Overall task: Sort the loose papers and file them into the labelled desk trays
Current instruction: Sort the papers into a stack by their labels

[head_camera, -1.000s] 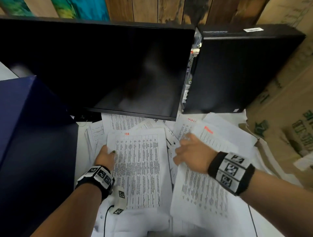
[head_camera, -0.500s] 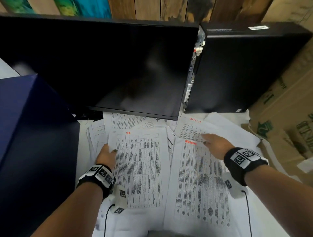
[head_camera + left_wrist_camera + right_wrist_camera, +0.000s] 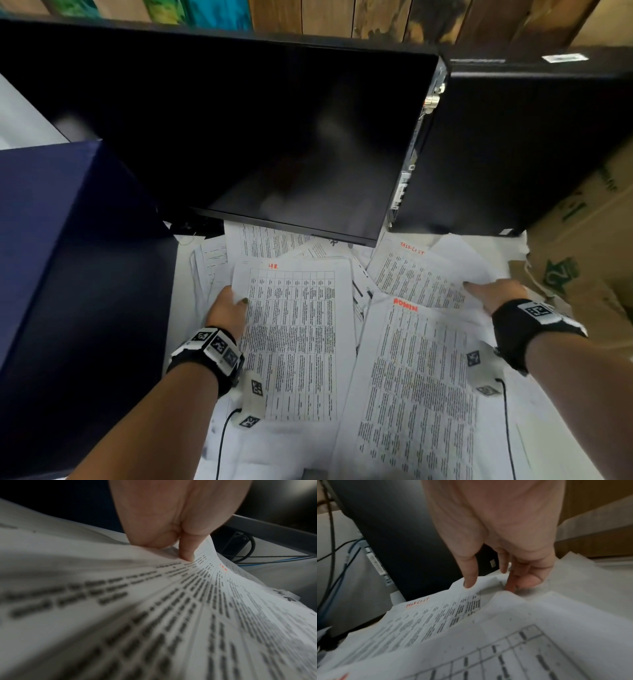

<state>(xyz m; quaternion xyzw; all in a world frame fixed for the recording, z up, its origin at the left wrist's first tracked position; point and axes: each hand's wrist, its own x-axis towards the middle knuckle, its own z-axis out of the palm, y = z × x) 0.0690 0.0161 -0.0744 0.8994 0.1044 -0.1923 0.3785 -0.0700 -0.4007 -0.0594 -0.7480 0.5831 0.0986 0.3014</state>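
Desk under a dark monitor (image 3: 239, 137), strewn with loose papers (image 3: 428, 394).
We pinch the HR sheet (image 3: 294, 342) at its left edge with our left hand (image 3: 227, 310); our right hand (image 3: 496, 294), fingers nearly straight, presses the TASKLIST sheet (image 3: 411, 274), apparently hooking its corner. Thin, limp, slippery stock: take edges, lift singly. No trays seen.

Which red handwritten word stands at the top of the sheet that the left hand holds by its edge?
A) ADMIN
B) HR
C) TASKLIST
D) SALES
B: the left hand grips the left edge of the sheet headed HR in red.
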